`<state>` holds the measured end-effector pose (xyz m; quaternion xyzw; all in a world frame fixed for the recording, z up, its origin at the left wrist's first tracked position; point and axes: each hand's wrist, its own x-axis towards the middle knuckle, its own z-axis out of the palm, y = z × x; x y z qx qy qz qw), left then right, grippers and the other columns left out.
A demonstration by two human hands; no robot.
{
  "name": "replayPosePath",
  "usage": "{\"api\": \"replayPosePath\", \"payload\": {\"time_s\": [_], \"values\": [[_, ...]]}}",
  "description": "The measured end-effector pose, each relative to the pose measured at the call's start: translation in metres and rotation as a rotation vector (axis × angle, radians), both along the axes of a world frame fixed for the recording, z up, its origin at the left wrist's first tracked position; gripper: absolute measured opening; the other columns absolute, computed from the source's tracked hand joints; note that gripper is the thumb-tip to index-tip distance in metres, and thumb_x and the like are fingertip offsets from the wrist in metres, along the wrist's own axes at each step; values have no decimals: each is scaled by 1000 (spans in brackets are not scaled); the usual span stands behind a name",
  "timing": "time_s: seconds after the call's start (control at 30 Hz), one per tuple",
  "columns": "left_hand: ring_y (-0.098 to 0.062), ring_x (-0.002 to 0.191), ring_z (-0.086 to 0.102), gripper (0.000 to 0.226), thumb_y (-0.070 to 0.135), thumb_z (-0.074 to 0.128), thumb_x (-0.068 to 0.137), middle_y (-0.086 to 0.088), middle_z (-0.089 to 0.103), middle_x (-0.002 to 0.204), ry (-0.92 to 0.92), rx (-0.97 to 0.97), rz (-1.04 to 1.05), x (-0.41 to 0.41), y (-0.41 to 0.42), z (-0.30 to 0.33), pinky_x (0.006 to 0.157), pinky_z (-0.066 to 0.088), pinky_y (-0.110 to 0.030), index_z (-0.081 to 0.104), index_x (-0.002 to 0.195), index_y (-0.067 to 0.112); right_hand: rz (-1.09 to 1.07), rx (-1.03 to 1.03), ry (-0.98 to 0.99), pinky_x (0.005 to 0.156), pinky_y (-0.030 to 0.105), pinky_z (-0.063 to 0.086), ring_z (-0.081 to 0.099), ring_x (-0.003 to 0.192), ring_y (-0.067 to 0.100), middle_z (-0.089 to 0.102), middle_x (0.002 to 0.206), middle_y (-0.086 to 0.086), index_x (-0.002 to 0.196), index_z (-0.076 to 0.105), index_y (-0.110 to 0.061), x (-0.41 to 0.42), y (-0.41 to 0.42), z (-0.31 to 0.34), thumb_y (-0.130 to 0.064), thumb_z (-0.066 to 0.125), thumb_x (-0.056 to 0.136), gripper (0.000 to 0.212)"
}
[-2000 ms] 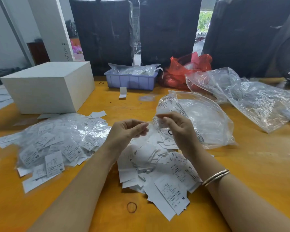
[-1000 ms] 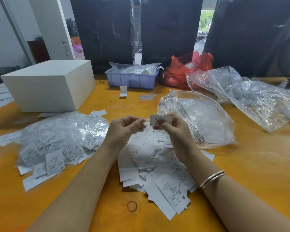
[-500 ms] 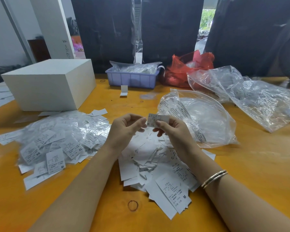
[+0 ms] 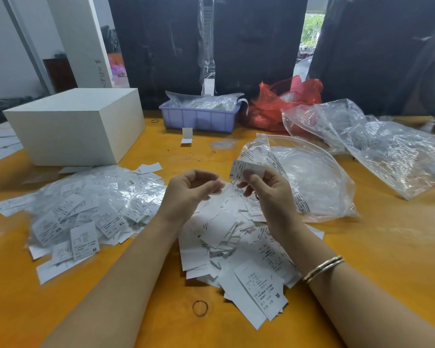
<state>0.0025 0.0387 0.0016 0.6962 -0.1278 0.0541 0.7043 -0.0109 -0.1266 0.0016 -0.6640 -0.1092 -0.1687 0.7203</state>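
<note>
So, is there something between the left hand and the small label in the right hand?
Nothing visible. The left hand hovers beside the label, which the right hand pinches; only open air separates them. The pile of loose labels lies below.

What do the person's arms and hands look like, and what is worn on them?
Both forearms are bare, with no sleeves in view. The left hand and right hand wear no gloves and no visible rings. A thin gold-coloured bangle, seemingly two bands together, circles the right wrist.

Loose label pile mid-bench; bagged label heap at 9 o'clock, box at 10, tray at 12, clear bag at 2, rubber band at 6.
</note>
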Motion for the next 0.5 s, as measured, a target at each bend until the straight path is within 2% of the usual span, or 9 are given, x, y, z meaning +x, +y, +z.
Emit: {"api": "replayPosePath", "payload": {"time_s": [0.13, 0.2, 0.33, 0.43, 0.5], "values": [[-8, 74, 69, 15, 15, 74, 74, 3, 74, 77, -15, 12, 11, 0, -1, 0, 63, 50, -14, 66, 86, 17, -9, -64, -19, 55, 15, 46, 58, 59, 1, 63, 76, 2, 96, 60, 0, 1, 1, -2, -4, 55, 91, 9], [-7, 73, 69, 14, 12, 74, 75, 5, 73, 75, -27, 19, 16, 0, -1, -1, 62, 50, -13, 66, 86, 16, -9, -105, -27, 56, 16, 46, 59, 61, 2, 64, 76, 0, 92, 61, -6, 1, 1, -2, -3, 56, 90, 6], [-6, 72, 69, 14, 10, 74, 76, 5, 73, 74, -46, 17, 19, -1, -2, 0, 61, 48, -12, 66, 87, 14, -25, -238, -60, 60, 21, 48, 61, 66, 7, 65, 75, 1, 85, 61, -17, 0, 0, -4, 1, 56, 88, 19], [-6, 71, 68, 11, 11, 73, 78, 3, 73, 74, -50, 19, 28, -1, -1, 0, 60, 48, -12, 67, 86, 13, -41, -365, -87, 61, 22, 49, 61, 67, 8, 65, 74, 3, 88, 63, -12, -1, -2, -6, -1, 58, 88, 12], [-6, 71, 68, 8, 13, 72, 79, 4, 73, 73, -50, 22, 33, -1, 0, 0, 61, 49, -13, 68, 85, 15, -47, -431, -104, 60, 31, 51, 63, 69, 20, 65, 74, 10, 85, 63, -5, -1, -3, -7, -3, 59, 88, 5]]}}
